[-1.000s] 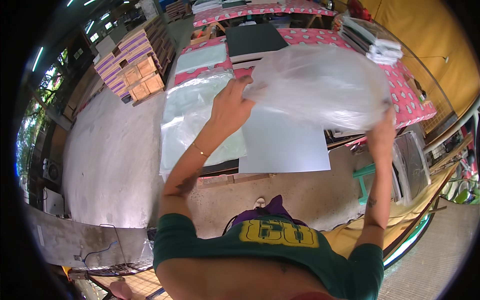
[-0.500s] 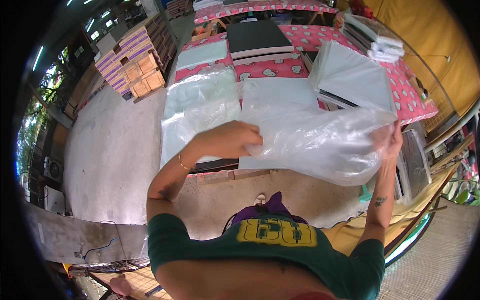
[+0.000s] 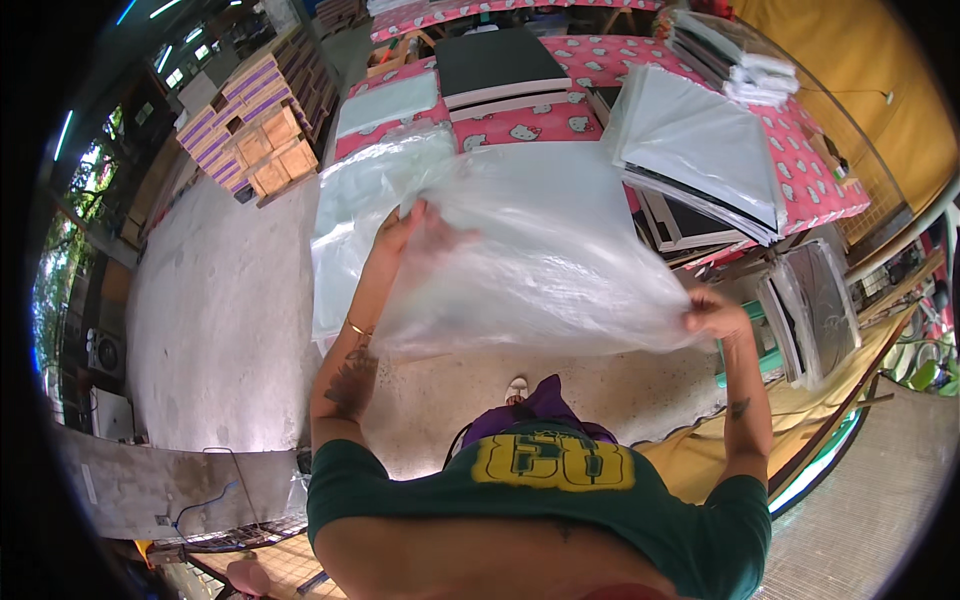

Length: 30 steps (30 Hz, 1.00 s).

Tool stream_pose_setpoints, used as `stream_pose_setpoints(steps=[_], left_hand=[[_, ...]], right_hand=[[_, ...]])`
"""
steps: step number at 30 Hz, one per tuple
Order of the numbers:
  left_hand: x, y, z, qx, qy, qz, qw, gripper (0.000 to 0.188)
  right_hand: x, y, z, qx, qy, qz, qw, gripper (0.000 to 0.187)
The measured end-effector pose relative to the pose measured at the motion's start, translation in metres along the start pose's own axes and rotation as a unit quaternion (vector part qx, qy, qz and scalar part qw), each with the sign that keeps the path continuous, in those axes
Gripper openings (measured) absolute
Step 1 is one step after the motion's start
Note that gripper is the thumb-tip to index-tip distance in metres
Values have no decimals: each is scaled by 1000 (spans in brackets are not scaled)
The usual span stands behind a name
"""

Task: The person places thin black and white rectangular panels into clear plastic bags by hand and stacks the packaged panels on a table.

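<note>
A large clear plastic bag [image 3: 540, 270] is stretched between my hands above the near part of the table. My left hand [image 3: 405, 230] holds its left end, with some fingers showing blurred through the film. My right hand [image 3: 715, 315] pinches the gathered right end. Beneath and behind the bag lies a pale flat sheet or board [image 3: 570, 165], its near part covered by the film. To its left is a stack of clear plastic bags [image 3: 350, 190]. A stack of plastic-covered black and white boards [image 3: 700, 150] sits to the right.
The table has a pink patterned cover [image 3: 610, 65]. Thick black-topped boards [image 3: 500, 70] and a pale wrapped stack [image 3: 385, 105] lie farther back. More wrapped boards [image 3: 715, 50] are at the far right. Wrapped panels [image 3: 815, 310] stand right of the table. Stacked cartons [image 3: 270, 150] stand left.
My left hand has moved left and away from me, while my right hand has come left and nearer. The bunched bag is now spread out flatter between them.
</note>
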<state>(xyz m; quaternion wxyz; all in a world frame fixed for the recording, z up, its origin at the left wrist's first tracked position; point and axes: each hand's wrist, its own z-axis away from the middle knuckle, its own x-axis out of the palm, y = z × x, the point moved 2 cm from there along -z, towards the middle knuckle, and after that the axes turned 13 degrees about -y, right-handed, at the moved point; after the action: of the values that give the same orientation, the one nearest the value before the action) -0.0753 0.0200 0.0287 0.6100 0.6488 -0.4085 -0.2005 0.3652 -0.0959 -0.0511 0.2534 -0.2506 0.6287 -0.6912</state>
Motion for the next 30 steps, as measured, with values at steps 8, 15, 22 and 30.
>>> stream_pose_setpoints(steps=[8, 15, 22, 30], left_hand=[[-29, -49, 40, -213, 78, -142, 963, 31], [-29, -108, 83, -78, 70, 170, 980, 28], [0, -216, 99, -236, 381, -242, 861, 43], [21, -204, 86, -197, 306, -490, 792, 46]], right_hand=[[0, 67, 6, -93, 64, -300, 947, 40], [13, 149, 14, -43, 49, -404, 912, 46], [49, 151, -24, 158, 496, 86, 849, 54], [64, 132, -41, 66, 562, 283, 775, 51]])
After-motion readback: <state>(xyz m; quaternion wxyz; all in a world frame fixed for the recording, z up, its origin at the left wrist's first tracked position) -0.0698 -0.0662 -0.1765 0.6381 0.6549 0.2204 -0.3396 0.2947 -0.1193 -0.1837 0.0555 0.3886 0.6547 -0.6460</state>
